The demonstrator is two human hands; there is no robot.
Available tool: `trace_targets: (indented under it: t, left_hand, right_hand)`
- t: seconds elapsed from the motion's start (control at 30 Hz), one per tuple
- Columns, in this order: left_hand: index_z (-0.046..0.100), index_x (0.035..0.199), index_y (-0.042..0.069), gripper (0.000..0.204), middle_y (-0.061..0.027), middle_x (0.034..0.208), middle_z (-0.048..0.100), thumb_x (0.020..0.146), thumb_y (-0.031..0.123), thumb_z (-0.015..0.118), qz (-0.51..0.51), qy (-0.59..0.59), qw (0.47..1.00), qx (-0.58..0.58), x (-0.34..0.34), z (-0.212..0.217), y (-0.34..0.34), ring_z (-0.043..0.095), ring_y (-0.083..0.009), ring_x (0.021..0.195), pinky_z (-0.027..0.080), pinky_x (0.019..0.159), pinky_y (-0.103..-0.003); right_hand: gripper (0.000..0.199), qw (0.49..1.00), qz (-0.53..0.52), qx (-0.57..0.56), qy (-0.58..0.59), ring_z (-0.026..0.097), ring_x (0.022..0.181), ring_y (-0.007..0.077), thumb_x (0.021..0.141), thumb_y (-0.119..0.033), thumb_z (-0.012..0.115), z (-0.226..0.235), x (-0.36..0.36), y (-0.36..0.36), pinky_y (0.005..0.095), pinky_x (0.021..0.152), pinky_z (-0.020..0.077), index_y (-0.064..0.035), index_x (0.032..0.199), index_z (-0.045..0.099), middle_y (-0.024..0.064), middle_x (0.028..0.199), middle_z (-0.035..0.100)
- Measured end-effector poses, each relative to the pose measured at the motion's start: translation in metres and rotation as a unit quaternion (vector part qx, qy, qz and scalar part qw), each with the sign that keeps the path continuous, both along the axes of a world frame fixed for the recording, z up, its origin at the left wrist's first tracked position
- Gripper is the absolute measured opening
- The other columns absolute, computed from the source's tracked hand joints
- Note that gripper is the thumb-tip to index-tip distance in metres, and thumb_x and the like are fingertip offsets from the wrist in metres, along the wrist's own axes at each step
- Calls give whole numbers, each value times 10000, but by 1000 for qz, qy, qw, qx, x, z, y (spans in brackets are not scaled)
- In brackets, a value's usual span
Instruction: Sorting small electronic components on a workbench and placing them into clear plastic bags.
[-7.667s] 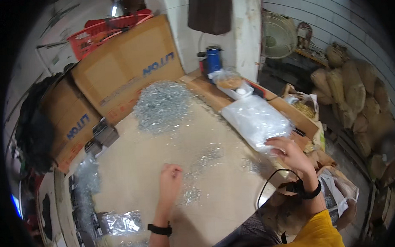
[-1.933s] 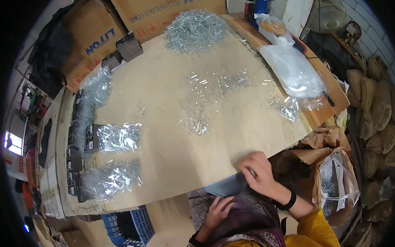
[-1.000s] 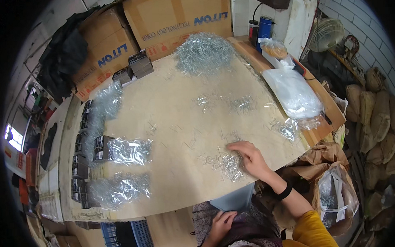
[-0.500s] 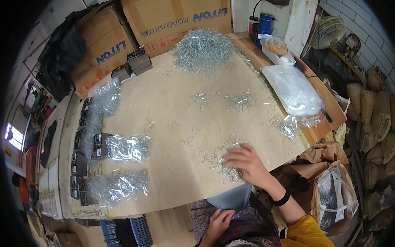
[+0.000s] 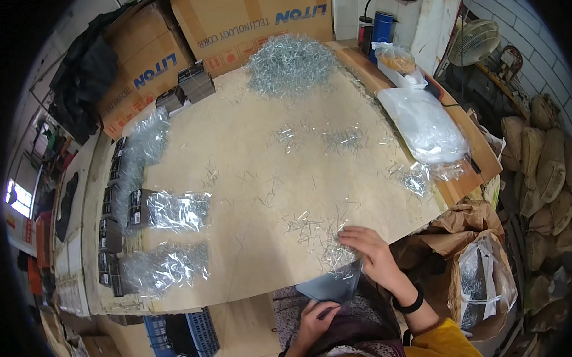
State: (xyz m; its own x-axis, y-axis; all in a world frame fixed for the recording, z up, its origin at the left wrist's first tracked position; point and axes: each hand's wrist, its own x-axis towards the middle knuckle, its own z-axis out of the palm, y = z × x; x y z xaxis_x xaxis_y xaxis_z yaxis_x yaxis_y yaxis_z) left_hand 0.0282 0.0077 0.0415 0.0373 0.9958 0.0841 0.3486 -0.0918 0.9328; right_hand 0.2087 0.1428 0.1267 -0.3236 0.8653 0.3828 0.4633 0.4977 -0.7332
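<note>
My left hand (image 5: 317, 322) grips a grey-blue plastic tray (image 5: 327, 287) by its near side, just under the table's front edge. My right hand (image 5: 372, 254) rests at that edge above the tray, fingers stretched out and touching a loose scatter of thin silvery metal pins (image 5: 310, 229). Some pins lie at the tray's mouth, at the table edge. A large heap of the same pins (image 5: 291, 65) is at the far end of the brown tabletop (image 5: 234, 149). Smaller clusters of pins (image 5: 344, 138) lie between heap and hand.
Clear bags of pins (image 5: 179, 212) and dark card stacks (image 5: 109, 235) line the left side. A stack of clear plastic bags (image 5: 422, 123) lies at the right. Cartons (image 5: 249, 22) stand behind. A blue basket (image 5: 181, 339) is below; a lined paper sack (image 5: 482, 285) stands lower right.
My right hand has moved right and nearer, from over the pins to the table edge, drawing some pins toward the tray. The left hand still holds the tray, now slightly more tilted.
</note>
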Motion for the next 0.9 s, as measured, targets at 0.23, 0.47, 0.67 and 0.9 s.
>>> trace_targets:
  t: [0.23, 0.47, 0.67, 0.9]
  left_hand:
    - [701, 846, 54, 160, -87, 835, 659, 709, 63, 782, -28, -18, 999, -19, -2, 2, -4, 618, -225, 755, 506, 699, -314]
    - [711, 864, 58, 167, -92, 847, 654, 716, 77, 787, -12, -46, 999, 1, 1, 4, -7, 620, -226, 786, 506, 703, -312]
    - [708, 860, 59, 163, -92, 877, 651, 718, 77, 786, -28, -27, 999, -8, 1, -2, -11, 620, -226, 771, 508, 692, -318]
    - [700, 849, 49, 131, -81, 838, 660, 738, 81, 762, -31, -7, 998, -53, -5, 2, -6, 603, -207, 743, 504, 689, -307]
  right_hand:
    - [785, 966, -8, 61, -251, 332, 1328, 359, 758, -473, 638, -8, -42, -33, 520, 1090, 237, -43, 1369, 397, 182, 1436, 359]
    - [748, 980, -7, 86, -177, 347, 1315, 348, 804, -543, 572, -20, -48, -54, 522, 1070, 251, -50, 1349, 431, 166, 1427, 379]
    - [669, 966, 34, 117, -227, 407, 1274, 327, 814, -512, 572, -19, -59, -39, 497, 1055, 285, -74, 1313, 487, 145, 1391, 427]
    - [307, 985, 76, 154, -8, 591, 1036, 310, 696, -23, 579, -41, -18, -62, 432, 889, 460, -36, 992, 657, 126, 1102, 622]
